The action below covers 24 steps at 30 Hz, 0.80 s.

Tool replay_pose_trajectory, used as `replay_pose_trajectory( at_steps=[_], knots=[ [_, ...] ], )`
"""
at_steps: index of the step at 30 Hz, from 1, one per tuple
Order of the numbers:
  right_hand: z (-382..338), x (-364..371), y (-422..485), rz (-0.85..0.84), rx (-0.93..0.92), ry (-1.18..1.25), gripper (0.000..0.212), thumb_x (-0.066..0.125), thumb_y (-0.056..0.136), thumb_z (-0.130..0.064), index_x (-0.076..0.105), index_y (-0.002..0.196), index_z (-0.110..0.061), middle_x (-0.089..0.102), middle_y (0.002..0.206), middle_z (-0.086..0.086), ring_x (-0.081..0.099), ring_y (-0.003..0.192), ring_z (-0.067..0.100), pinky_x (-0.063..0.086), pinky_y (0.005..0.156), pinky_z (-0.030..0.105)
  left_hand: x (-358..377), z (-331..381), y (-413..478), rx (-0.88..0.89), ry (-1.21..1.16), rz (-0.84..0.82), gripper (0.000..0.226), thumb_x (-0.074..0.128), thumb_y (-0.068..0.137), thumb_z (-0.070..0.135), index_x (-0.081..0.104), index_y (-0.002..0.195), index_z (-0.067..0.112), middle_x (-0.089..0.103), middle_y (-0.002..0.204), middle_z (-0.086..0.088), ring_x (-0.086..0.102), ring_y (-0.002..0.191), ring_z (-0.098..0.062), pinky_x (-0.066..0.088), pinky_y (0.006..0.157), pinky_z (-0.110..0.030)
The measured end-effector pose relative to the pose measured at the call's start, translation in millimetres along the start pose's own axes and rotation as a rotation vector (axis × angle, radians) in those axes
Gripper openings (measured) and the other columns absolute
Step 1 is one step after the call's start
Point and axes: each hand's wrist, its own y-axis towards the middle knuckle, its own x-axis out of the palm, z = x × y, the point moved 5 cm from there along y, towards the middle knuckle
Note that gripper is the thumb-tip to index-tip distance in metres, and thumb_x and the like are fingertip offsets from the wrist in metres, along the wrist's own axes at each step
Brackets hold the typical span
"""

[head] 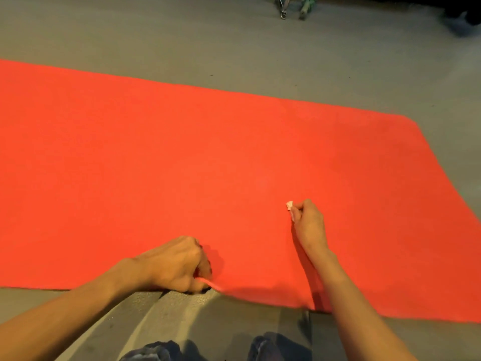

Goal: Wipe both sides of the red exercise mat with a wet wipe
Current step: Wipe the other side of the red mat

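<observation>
Mat [182,157]: red, spread flat on the floor [182,43]. It runs across the view from the left edge to a rounded far corner on the right. Its long near edge lies just ahead of the person.

Left hand [177,264]: at the near edge of the mat, about mid-frame. The fingers are curled into a fist round that edge and grip it. Beside the knuckles a short stretch of the edge is raised a little off the floor and casts a shadow. The forearm comes in from the lower left over bare floor.

Right hand [308,222]: on the mat, to the right of the left hand and farther in from the near edge. The fingers are curled and pinch the wipe. The forearm crosses the near edge of the mat from the lower right.

Wipe [289,205]: white and bunched small. Only a bit of it shows, at the fingertips on the far-left side of the right hand. It sits low over the red surface, but contact with the mat cannot be told.

Mat around the hands: most of it lies beyond and to the left of both hands, and a wide part stretches to the right of the right hand.

Knees [156,350]: in dark cloth at the bottom edge, on the floor short of the mat.

Far floor: a small metal object [283,7] and a green object [305,9] lie side by side at the top, well apart from the mat and too blurred to identify.
</observation>
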Motion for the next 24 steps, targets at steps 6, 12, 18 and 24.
replay_pose_trajectory(
  at_steps=[6, 12, 18, 24],
  knots=[
    [-41, 39, -40, -0.115, -0.272, 0.039, 0.01, 0.061, 0.088, -0.012, 0.058, 0.096, -0.007, 0.065, 0.098, 0.01, 0.06, 0.092, 0.026, 0.045, 0.077, 0.035, 28, 16, -9, 0.077, 0.076, -0.156, 0.034, 0.052, 0.08, 0.055, 0.055, 0.091, 0.023, 0.051, 0.093, 0.01, 0.046, 0.086, -0.012, 0.034, 0.082, -0.028],
    [-39, 36, -39, 0.051, -0.122, -0.071, 0.009, 0.053, 0.092, -0.01, 0.054, 0.086, -0.003, 0.062, 0.079, 0.018, 0.06, 0.074, 0.037, 0.037, 0.065, 0.04, 12, -16, -15, 0.011, 0.23, 0.271, 0.029, 0.04, 0.096, 0.046, 0.06, 0.084, 0.028, 0.056, 0.082, 0.012, 0.055, 0.078, -0.011, 0.034, 0.074, -0.028],
    [-120, 104, -127, -0.238, -0.776, -0.111, 0.011, 0.046, 0.08, -0.011, 0.044, 0.089, -0.018, 0.059, 0.074, 0.003, 0.058, 0.067, 0.023, 0.041, 0.066, 0.031, -5, -67, -33, -0.56, 0.228, 0.532, 0.047, 0.031, 0.07, 0.021, 0.06, 0.106, 0.011, 0.064, 0.106, -0.006, 0.064, 0.089, -0.029, 0.043, 0.079, -0.039],
    [-47, 56, -32, -0.008, -0.787, -0.223, 0.027, 0.029, 0.1, -0.014, 0.052, 0.104, -0.002, 0.067, 0.095, 0.019, 0.055, 0.095, 0.031, 0.031, 0.101, 0.023, -4, -82, -37, -0.573, 0.15, 0.51, 0.057, 0.037, 0.061, 0.006, 0.065, 0.111, 0.008, 0.065, 0.114, -0.007, 0.065, 0.095, -0.03, 0.05, 0.082, -0.04]
  ],
)
